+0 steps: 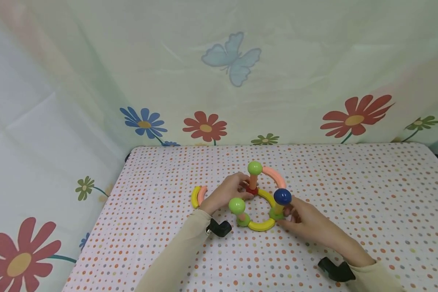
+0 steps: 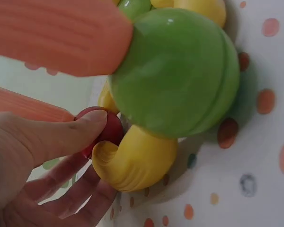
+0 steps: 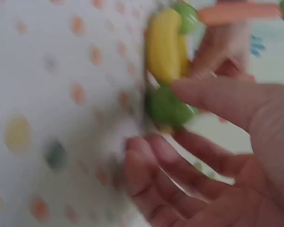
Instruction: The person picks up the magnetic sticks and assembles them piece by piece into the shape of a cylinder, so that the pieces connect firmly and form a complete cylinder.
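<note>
A toy built of balls and rods stands between my hands. Its lower ring has a red ball (image 1: 252, 190), green balls and yellow curved rods (image 1: 261, 225). Short posts rise to a far green ball (image 1: 254, 168), a near-left green ball (image 1: 237, 205) and a blue ball (image 1: 282, 196). An orange curved rod (image 1: 275, 176) spans from the far green ball toward the blue one. My left hand (image 1: 230, 191) pinches the red ball, thumb on top in the left wrist view. My right hand (image 1: 310, 223) holds the lower right green ball (image 3: 168, 105) between thumb and fingers.
Left of my left hand, a yellow curved rod (image 1: 195, 197) and an orange curved rod (image 1: 202, 195) lie side by side on the dotted tablecloth (image 1: 160, 174). A flowered curtain (image 1: 292, 81) hangs behind the table. Each wrist carries a black camera mount (image 1: 220, 228).
</note>
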The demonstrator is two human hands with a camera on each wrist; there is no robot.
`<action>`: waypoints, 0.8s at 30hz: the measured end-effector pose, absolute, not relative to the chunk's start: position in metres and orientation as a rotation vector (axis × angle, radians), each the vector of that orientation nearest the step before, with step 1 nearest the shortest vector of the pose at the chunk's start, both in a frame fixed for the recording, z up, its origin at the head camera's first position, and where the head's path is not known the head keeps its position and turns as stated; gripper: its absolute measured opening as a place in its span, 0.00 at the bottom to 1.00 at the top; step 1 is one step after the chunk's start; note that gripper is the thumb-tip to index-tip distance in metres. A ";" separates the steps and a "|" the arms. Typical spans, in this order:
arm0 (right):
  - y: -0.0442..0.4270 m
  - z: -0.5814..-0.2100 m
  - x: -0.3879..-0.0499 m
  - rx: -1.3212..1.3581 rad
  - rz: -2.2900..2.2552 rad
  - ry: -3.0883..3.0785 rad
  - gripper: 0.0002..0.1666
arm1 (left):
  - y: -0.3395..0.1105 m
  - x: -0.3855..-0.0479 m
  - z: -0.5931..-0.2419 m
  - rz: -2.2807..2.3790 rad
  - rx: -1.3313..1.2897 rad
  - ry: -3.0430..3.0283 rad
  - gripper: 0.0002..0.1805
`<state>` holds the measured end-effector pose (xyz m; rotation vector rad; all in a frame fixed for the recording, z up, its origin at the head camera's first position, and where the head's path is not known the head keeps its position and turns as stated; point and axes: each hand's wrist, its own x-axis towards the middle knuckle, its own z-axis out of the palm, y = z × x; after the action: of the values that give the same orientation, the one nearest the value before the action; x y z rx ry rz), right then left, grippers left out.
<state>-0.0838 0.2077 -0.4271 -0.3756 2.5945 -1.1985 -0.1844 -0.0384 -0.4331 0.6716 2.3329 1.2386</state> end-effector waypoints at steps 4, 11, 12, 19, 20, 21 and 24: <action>0.226 -0.410 -0.091 -0.409 -1.116 2.611 0.18 | -0.047 -0.181 -0.431 1.221 0.666 2.399 0.20; 0.242 -0.366 -0.114 -0.587 -1.148 2.906 0.14 | -0.080 -0.174 -0.417 1.111 0.550 2.669 0.21; 0.239 -0.360 -0.118 -0.634 -1.181 2.928 0.14 | -0.084 -0.174 -0.414 1.091 0.521 2.718 0.20; 0.199 -0.331 -0.142 -0.914 -1.262 2.799 0.20 | -0.103 -0.168 -0.406 0.855 0.313 2.863 0.16; 0.194 -0.329 -0.145 -0.922 -1.247 2.781 0.21 | -0.104 -0.166 -0.406 0.836 0.301 2.853 0.16; 0.189 -0.328 -0.148 -0.928 -1.240 2.760 0.21 | -0.104 -0.165 -0.405 0.823 0.293 2.841 0.16; 0.179 -0.326 -0.155 -0.961 -1.230 2.708 0.22 | -0.106 -0.162 -0.405 0.832 0.287 2.811 0.17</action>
<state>-0.1550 0.1792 -0.3258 -0.9615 2.7083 -1.2295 -0.1620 -0.1059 -0.4053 0.2869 2.8108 0.8318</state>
